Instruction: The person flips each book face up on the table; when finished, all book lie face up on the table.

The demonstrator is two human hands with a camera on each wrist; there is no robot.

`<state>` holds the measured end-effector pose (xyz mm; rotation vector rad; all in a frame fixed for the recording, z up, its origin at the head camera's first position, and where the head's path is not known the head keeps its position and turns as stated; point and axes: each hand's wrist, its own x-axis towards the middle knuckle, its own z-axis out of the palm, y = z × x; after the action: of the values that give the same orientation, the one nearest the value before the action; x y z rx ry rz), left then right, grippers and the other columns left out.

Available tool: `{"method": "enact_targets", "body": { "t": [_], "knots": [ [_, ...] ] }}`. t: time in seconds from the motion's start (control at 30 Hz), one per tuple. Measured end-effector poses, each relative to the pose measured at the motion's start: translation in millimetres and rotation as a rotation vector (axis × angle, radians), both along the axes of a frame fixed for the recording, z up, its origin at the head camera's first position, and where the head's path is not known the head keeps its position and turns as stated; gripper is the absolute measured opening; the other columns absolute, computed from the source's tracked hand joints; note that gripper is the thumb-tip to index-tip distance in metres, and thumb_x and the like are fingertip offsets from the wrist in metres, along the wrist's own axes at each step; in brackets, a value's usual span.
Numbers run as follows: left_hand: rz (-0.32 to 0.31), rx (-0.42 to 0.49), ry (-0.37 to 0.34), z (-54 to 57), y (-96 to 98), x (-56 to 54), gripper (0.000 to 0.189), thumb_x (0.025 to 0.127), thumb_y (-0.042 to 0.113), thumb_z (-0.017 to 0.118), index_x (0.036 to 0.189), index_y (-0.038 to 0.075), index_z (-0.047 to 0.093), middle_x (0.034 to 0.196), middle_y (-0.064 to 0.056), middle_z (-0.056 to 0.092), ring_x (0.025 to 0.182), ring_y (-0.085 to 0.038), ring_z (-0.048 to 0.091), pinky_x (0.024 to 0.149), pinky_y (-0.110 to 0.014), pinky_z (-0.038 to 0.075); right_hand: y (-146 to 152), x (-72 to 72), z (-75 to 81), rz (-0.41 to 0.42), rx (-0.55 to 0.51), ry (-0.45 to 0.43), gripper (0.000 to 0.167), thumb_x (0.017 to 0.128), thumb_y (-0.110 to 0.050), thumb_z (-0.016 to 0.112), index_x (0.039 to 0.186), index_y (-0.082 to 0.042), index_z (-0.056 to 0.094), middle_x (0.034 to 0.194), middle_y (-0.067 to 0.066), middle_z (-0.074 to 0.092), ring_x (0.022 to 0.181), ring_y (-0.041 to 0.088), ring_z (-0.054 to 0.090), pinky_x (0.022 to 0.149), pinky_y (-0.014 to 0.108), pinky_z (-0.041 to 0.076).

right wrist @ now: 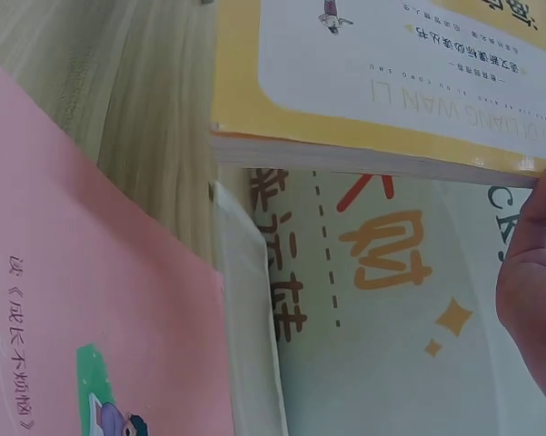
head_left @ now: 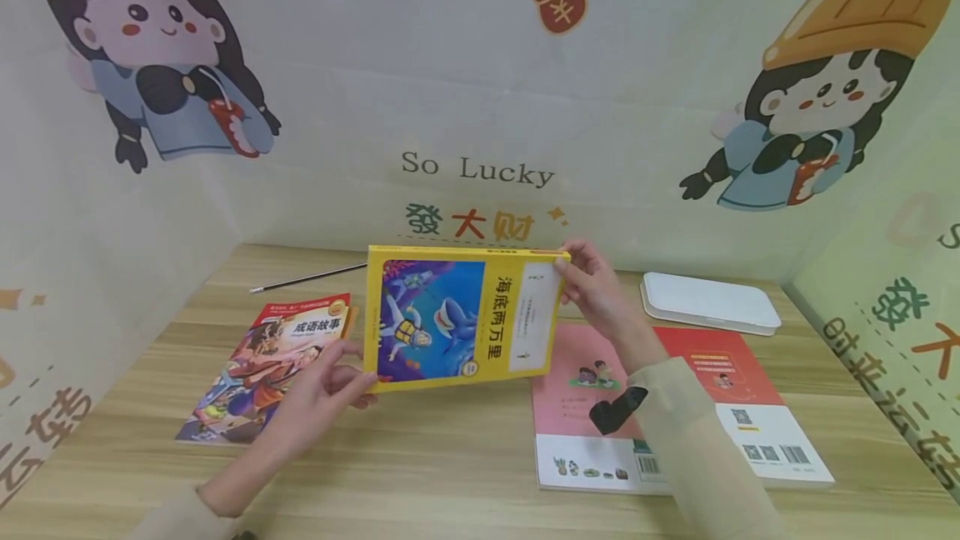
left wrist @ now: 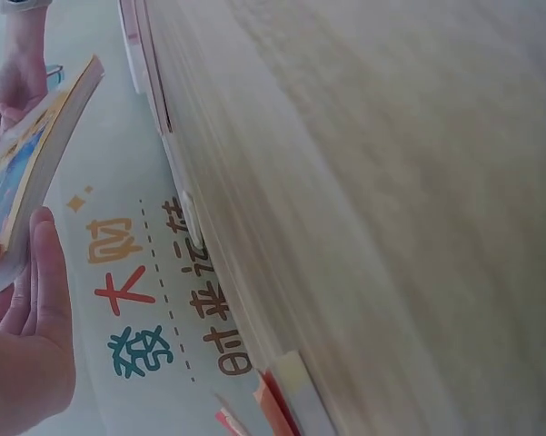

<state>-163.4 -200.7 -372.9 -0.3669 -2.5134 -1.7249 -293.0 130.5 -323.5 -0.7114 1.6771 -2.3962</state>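
Note:
Both hands hold a yellow-bordered book (head_left: 433,319) above the table, its cover showing a diver and a shark, turned sideways with the spine edge up. My left hand (head_left: 324,390) pinches its lower left corner. At its upper right corner, my right hand (head_left: 597,282) grips with the thumb on the cover. In the left wrist view the left hand (left wrist: 27,363) has its thumb on the cover side and its fingers behind the book (left wrist: 45,163). The right wrist view shows the right hand (right wrist: 536,282) at the edge of the book (right wrist: 382,91).
A red storybook (head_left: 262,373) lies on the left of the wooden table (head_left: 442,473). Behind it is a pencil (head_left: 307,277). On the right lies a pink, red and white book (head_left: 600,448), partly under the right forearm. A white case (head_left: 710,302) sits behind it, near the printed backdrop (head_left: 480,90).

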Motion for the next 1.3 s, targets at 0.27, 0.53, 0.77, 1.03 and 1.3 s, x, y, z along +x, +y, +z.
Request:
{"method": "enact_targets", "body": {
  "t": [0.27,0.53,0.77,1.03,1.3],
  "knots": [
    [-0.058,0.125,-0.046,-0.1,0.5,2.6,0.029,0.09,0.018,0.052,0.112,0.003,0.041,0.087,-0.019,0.064,0.072,-0.038,0.061,0.066,-0.035,0.052,-2.3,0.8,-2.1,0.002,0.022,-0.07,0.014,0.089,0.0,0.044,0.09,-0.013,0.048,0.089,0.005,0.045,0.043,0.005,0.03,0.04,0.014,0.028],
    [-0.041,0.214,-0.09,2.2,0.9,6.8,0.03,0.091,0.019,0.05,0.113,0.001,0.04,0.089,-0.024,0.061,0.076,-0.04,0.06,0.07,-0.035,0.051,-0.7,5.4,-4.2,-0.009,0.139,-0.099,0.01,0.09,-0.006,0.047,0.097,-0.012,0.05,0.091,0.005,0.057,0.041,0.006,0.029,0.04,0.015,0.027],
    [-0.011,0.254,-0.12,2.4,0.0,5.5,0.031,0.09,0.02,0.051,0.112,0.001,0.039,0.088,-0.019,0.063,0.077,-0.039,0.06,0.072,-0.033,0.051,0.6,7.2,-16.4,0.01,0.228,-0.092,0.019,0.089,-0.007,0.048,0.108,-0.007,0.046,0.094,0.004,0.063,0.042,0.007,0.03,0.042,0.017,0.027],
    [-0.005,0.331,-0.143,2.1,0.7,4.3,0.026,0.09,0.018,0.051,0.109,0.003,0.04,0.091,-0.013,0.065,0.076,-0.036,0.061,0.071,-0.035,0.051,2.0,11.1,-27.6,0.017,0.367,-0.055,0.034,0.088,-0.007,0.051,0.121,-0.003,0.042,0.092,0.008,0.064,0.044,0.01,0.033,0.042,0.021,0.026],
    [-0.112,0.298,-0.267,-0.4,-9.1,-3.7,0.033,0.091,0.021,0.051,0.114,0.003,0.037,0.1,-0.018,0.061,0.088,-0.04,0.057,0.079,-0.045,0.046,4.6,11.1,-34.1,0.041,0.406,-0.038,0.031,0.088,-0.008,0.051,0.118,0.0,0.043,0.086,0.007,0.064,0.044,0.011,0.032,0.043,0.022,0.023]
  ]
}}
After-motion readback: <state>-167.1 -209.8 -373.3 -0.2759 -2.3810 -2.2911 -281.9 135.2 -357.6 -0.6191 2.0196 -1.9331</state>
